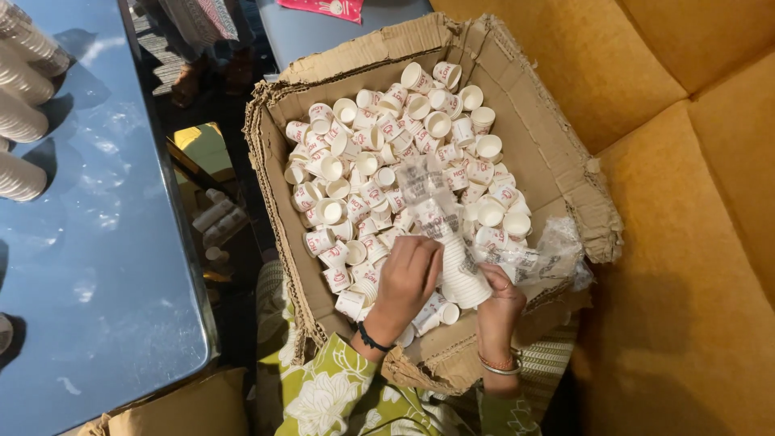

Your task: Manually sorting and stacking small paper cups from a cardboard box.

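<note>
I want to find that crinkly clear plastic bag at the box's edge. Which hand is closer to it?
Right. The right hand grips the stack of cups just beside the clear plastic bag. The left hand holds the stack's other side, farther from it.

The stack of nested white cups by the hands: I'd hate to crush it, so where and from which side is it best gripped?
Probably around the lower end of the stack of cups, fingers wrapping its ribbed sides from left and right, since it lies tilted over the loose cups. The right hand already cups that end from below; the left hand rests on its side.
</note>
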